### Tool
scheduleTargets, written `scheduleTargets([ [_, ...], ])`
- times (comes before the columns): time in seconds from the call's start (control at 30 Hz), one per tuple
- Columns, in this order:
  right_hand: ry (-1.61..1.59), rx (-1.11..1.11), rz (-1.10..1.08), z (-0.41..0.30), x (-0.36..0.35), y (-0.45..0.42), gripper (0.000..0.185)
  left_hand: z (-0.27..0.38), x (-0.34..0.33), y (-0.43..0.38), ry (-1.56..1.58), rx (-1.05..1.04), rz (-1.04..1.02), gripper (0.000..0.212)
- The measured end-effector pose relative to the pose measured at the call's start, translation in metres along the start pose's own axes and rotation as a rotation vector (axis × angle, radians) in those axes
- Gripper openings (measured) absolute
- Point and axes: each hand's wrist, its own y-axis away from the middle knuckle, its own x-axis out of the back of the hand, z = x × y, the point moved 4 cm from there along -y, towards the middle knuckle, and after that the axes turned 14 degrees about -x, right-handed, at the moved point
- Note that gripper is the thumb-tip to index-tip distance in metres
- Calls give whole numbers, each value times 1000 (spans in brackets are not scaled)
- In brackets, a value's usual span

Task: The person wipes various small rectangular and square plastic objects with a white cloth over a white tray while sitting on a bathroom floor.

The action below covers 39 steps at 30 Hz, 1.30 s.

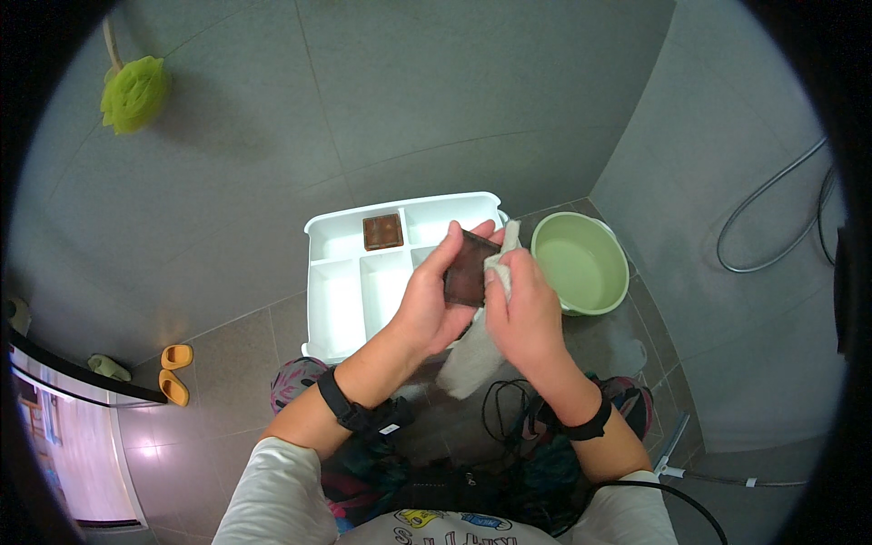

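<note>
My left hand (430, 294) holds a flat, dark brown rectangular piece (466, 276) above a white compartment tray (334, 300). Its thumb lies along the left edge of the piece, with fingers behind it. A pale cloth (473, 361) is bunched in my right hand (526, 310), and it presses against the right side of the brown piece. The cloth's loose end hangs below my hands. Inside a back compartment of the tray lies a brown square piece (383, 232) with a raised-looking rim. My hands and the cloth hide the tray's right front part.
A light green basin (579, 266) stands on the tiled floor right of the tray. Grey walls rise behind and to the right, where a shower hose (739, 262) hangs. Yellow slippers (175, 388) lie at left. A green bath pouf (134, 95) hangs on the wall. Black cables (505, 402) trail between my knees.
</note>
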Motion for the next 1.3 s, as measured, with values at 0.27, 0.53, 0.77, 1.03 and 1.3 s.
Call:
scheduleTargets([
  [0.27, -143, 181, -184, -36, 2, 24, 29, -6, 2, -2, 102, -5, -14, 94],
  [0.53, -86, -42, 7, -6, 18, -5, 25, -4, -13, 6, 10, -9, -81, 94],
  [0.77, -89, 223, -149, -38, 9, 22, 30, -12, -6, 1, 29, 59, -48, 104],
  [1.03, -122, 92, 46, -14, 31, -7, 24, -26, -27, 26, -86, 79, -30, 79],
  [1.3, -23, -67, 41, 18, 26, -22, 24, -11, -23, 16, -129, -38, -151, 91],
])
